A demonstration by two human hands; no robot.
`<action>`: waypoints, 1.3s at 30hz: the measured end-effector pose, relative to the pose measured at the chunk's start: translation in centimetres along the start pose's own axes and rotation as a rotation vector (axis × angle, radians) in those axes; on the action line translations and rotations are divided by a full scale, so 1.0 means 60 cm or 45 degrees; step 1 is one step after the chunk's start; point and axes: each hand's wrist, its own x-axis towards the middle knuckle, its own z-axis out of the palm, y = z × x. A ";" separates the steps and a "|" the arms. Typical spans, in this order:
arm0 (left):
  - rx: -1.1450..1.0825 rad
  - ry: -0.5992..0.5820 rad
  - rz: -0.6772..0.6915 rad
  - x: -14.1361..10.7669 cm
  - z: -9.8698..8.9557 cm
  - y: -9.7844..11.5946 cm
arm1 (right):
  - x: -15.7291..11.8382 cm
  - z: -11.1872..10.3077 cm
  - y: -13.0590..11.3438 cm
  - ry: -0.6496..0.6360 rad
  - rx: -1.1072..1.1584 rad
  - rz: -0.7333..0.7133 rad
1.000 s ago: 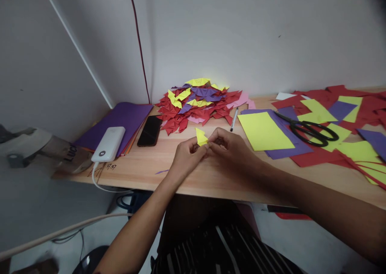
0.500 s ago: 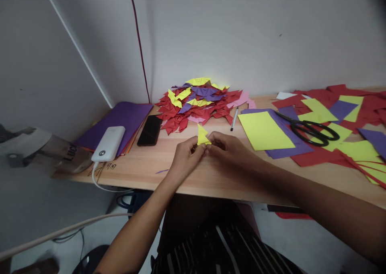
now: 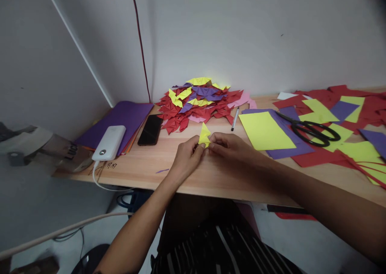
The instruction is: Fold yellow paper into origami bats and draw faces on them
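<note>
A small folded piece of yellow paper (image 3: 204,135) is held between my two hands above the wooden table, its pointed end upward. My left hand (image 3: 189,155) pinches its lower left side between thumb and fingers. On the other side, my right hand (image 3: 224,145) has its fingertips closed on the lower right edge. Behind the hands lies a heap of folded red, purple, yellow and pink paper shapes (image 3: 197,101). A pen (image 3: 235,119) rests to the right of the heap.
Purple sheets (image 3: 120,115), a white power bank (image 3: 109,143) and a black phone (image 3: 150,130) lie on the left. To the right are a yellow sheet (image 3: 267,130), black scissors (image 3: 310,130) and scattered paper pieces (image 3: 319,111) on the table (image 3: 144,175).
The yellow folded paper has tilted slightly and shows more of its face. Both hands still hold it, with the right fingers slightly shifted.
</note>
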 end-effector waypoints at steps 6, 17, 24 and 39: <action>0.042 0.053 -0.031 0.001 0.004 -0.002 | 0.000 0.002 0.003 0.013 -0.092 -0.005; 0.113 0.078 -0.044 0.001 0.003 0.006 | 0.000 0.003 0.000 0.015 -0.080 0.034; 0.171 0.063 -0.040 -0.002 0.004 0.012 | 0.001 0.005 -0.003 0.037 -0.187 0.019; 0.075 -0.037 0.049 0.000 0.005 0.004 | 0.004 0.004 0.006 0.031 -0.100 0.033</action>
